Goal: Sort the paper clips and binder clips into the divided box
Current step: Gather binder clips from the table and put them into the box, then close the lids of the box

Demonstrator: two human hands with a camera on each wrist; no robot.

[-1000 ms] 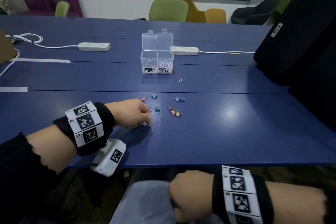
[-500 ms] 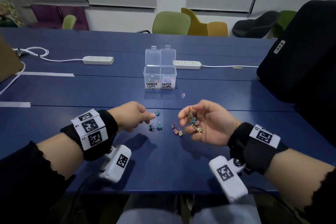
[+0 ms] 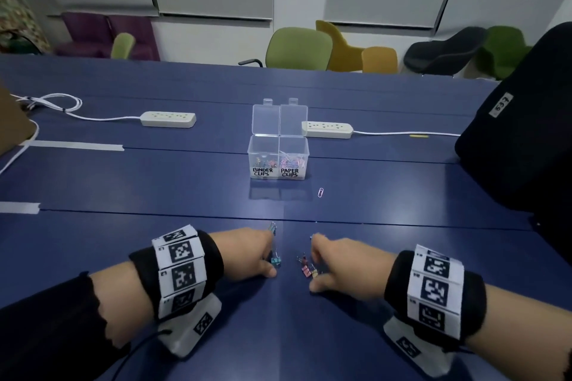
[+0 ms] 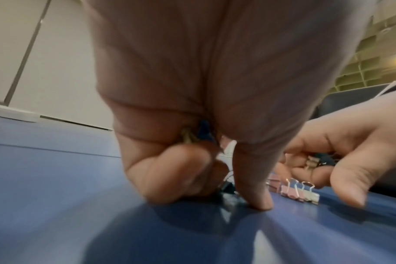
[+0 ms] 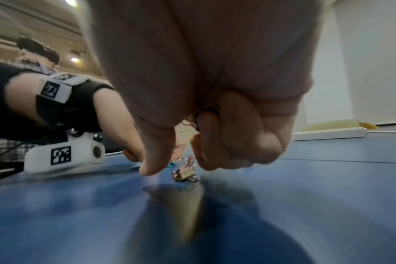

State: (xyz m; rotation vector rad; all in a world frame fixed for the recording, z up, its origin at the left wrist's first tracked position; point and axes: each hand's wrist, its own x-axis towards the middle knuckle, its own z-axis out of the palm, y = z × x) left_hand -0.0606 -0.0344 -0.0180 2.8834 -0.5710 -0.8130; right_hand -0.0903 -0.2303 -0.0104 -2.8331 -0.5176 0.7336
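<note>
Low in the middle of the head view, both hands work over the loose binder clips on the blue counter [image 3: 402, 257]: the left hand [image 3: 247, 254] has its fingers curled round a few clips already tucked in the palm while its thumb and forefinger close on a teal binder clip [image 3: 275, 261], and the right hand [image 3: 343, 266], likewise curled over clips it holds, reaches for the pink binder clip [image 3: 305, 270] just beside it. Each full palm could spill a clip as the fingers spread for another, and mixed handfuls risk landing in the wrong half of the divided box [image 3: 278, 158], which stands open well beyond, upper centre. A lone paper clip [image 3: 320, 192] near the box could be overlooked. How many clips each palm hides cannot be told; both wrist views are blurred.
</note>
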